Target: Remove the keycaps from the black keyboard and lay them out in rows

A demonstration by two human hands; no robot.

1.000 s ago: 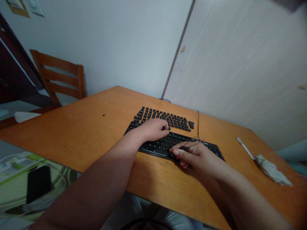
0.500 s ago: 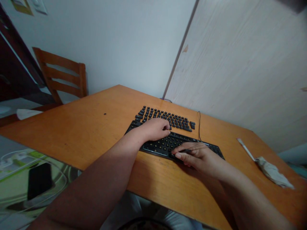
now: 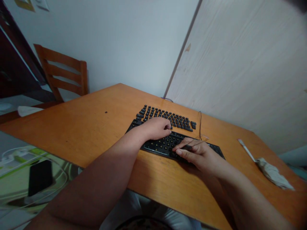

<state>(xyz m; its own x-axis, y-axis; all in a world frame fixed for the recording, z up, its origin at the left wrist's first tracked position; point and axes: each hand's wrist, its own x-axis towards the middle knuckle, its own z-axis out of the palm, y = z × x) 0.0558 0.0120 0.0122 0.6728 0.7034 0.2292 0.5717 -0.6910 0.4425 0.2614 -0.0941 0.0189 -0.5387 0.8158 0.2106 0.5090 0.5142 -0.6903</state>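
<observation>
A black keyboard lies tilted across the wooden table, most of its keycaps off and the switch stems bare. My left hand lies over its far edge, fingers curled and thumb on the near side, steadying it. Over the keyboard's lower middle, my right hand is closed on a thin-wire keycap puller with a dark grip; its wire loops stick out above the knuckles. The thumb and index fingertips touch down among the switches. Loose black keycaps stand in rows behind the keyboard, some hidden by my left hand.
A cable runs from the keyboard's back. On the right lie a white-handled brush and a crumpled cloth. One small dark piece sits at left. A wooden chair stands beyond; a phone lies below the table edge.
The puller's wire loops now show above my right hand, which has shifted slightly over the keyboard. My left hand stays in place on it. The whole view has shifted a little.
</observation>
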